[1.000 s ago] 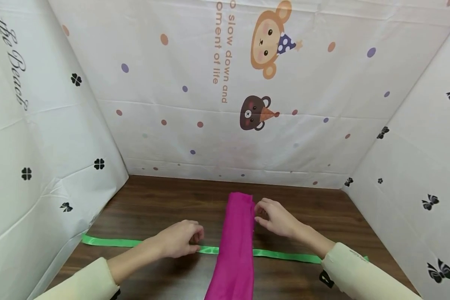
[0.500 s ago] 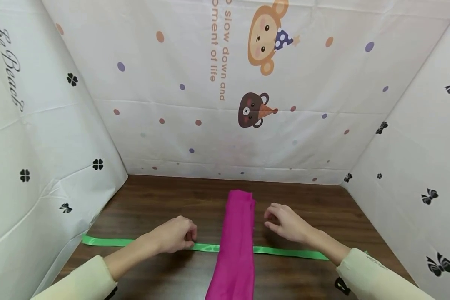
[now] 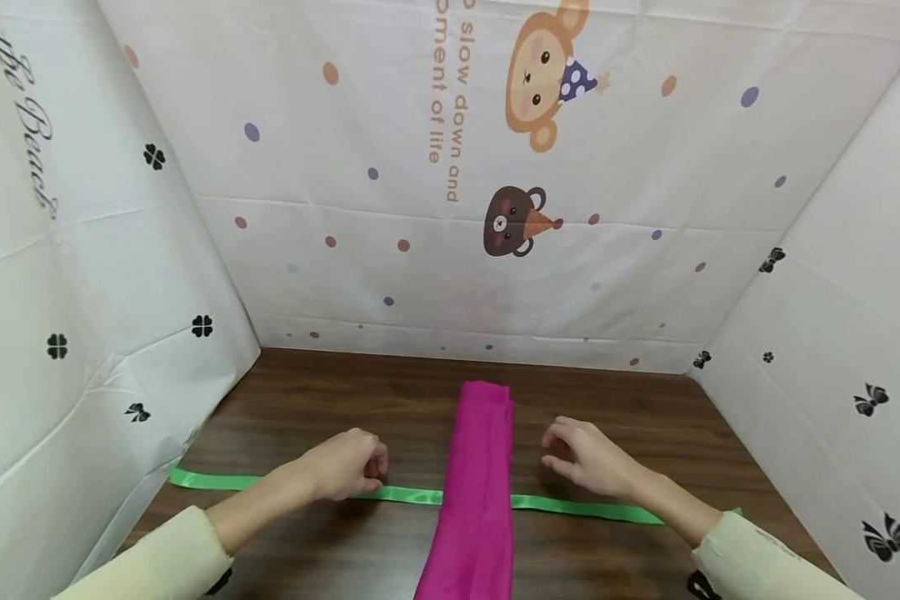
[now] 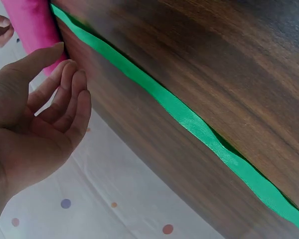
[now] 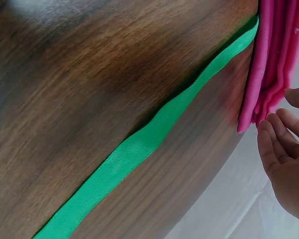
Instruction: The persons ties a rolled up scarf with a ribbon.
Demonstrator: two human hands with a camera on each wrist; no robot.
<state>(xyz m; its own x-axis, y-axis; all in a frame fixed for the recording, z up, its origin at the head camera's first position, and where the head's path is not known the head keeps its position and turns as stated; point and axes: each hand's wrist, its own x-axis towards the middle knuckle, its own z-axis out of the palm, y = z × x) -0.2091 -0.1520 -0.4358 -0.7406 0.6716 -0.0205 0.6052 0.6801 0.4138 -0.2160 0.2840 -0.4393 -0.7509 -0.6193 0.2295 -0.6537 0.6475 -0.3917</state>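
Observation:
A long magenta cloth [image 3: 477,483], folded into a narrow strip, lies lengthwise down the middle of the table. Crossing beneath it from left to right runs a green ribbon [image 3: 412,495]; the part under the cloth is hidden. My left hand [image 3: 341,467] hovers left of the cloth over the ribbon, fingers loosely bent, and the left wrist view shows nothing held. To the right of the cloth is my right hand [image 3: 588,454], apart from it, with relaxed bent fingers and nothing between them. In the right wrist view the cloth's stacked layers [image 5: 274,59] show along its edge.
The dark wood table [image 3: 330,392] is enclosed by a white printed sheet at the back [image 3: 307,275] and by white side sheets on the left [image 3: 135,267] and right [image 3: 832,333]. Pale yellow sleeves [image 3: 172,554] cover the forearms.
My right hand has left the cloth's right edge, moving right and slightly toward me. My left hand has drifted a little left, away from the cloth. Cloth and ribbon keep their places.

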